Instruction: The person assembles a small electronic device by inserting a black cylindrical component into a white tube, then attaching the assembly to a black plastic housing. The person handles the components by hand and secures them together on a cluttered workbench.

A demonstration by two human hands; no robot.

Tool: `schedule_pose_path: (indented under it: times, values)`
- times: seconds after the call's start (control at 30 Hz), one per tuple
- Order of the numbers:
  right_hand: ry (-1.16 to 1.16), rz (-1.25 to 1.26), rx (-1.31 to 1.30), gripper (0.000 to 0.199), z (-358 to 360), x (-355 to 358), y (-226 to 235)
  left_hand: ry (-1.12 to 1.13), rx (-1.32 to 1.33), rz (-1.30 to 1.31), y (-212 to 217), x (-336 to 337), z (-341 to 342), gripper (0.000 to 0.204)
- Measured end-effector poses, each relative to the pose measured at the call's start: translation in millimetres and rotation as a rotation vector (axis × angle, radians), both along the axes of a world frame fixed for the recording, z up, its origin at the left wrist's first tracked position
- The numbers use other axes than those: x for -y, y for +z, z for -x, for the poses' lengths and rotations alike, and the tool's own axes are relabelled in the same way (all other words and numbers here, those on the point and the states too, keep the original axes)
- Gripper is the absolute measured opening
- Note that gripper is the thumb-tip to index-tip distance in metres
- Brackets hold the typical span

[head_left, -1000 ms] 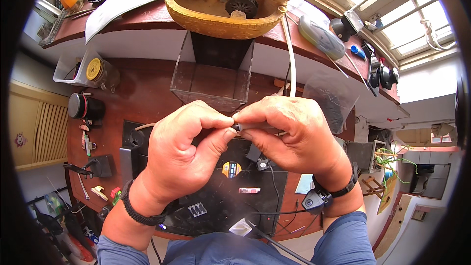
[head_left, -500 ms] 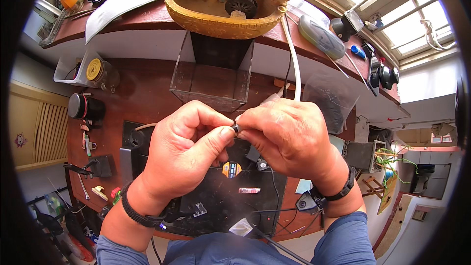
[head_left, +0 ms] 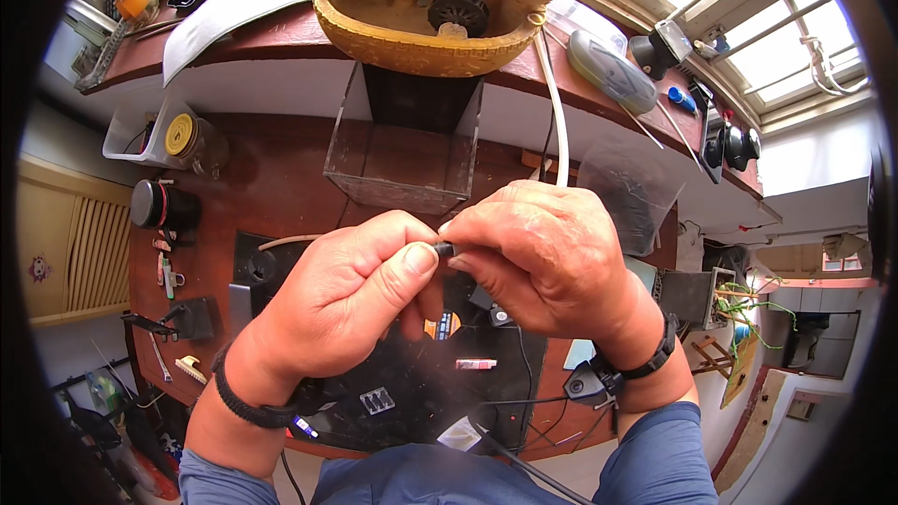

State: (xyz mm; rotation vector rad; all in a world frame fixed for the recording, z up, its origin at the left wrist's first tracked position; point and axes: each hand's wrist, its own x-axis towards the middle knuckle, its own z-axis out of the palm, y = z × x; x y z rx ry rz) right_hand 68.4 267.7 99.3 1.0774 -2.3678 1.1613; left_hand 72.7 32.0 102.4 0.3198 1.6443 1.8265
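Blk mat [head_left: 432,388], brn desk [head_left: 267,189], window [head_left: 795,26] R

Small black piece [head_left: 444,249], short, partly covered, lying crosswise, pinched between left hand [head_left: 348,295] and right hand [head_left: 557,266] fingertips.

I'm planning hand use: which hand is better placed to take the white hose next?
Right hand, probably: the white hose shows just beyond it; the left hand is farther. Both hands pinch a small black piece.

Bright window [head_left: 790,37] upper right; red-brown desk [head_left: 271,164] below ledge [head_left: 281,30]; cream louvred panel [head_left: 98,257] left.
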Motion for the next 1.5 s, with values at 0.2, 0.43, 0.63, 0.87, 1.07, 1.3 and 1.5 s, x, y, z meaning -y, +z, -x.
schedule_pose_path:
  times: [0.2,0.43,0.63,0.87,1.07,1.3,1.5]
  values:
    - [-0.041,-0.055,0.007,0.026,0,0,3,-0.026,-0.315,0.132,-5,1,0,0.022]
    - [-0.053,-0.192,0.047,0.025,-1,0,3,0.096,-0.762,0.216,-23,-3,2,0.014]
    - [-0.059,-0.207,0.024,0.027,-1,2,4,0.175,-0.924,0.249,-26,-9,3,0.005]
    - [-0.114,-0.286,0.009,0.031,-7,8,5,0.198,-0.917,0.280,-30,-10,2,0.007]
    - [-0.051,-0.179,0.115,0.028,-1,6,5,0.161,-0.839,0.254,-28,-3,4,0.005]
    - [-0.008,-0.198,0.196,0.023,6,4,11,0.120,-0.847,0.217,-28,1,8,0.005]
    - [0.038,-0.244,0.165,0.023,4,4,10,0.013,-0.868,0.235,-29,5,11,0.005]
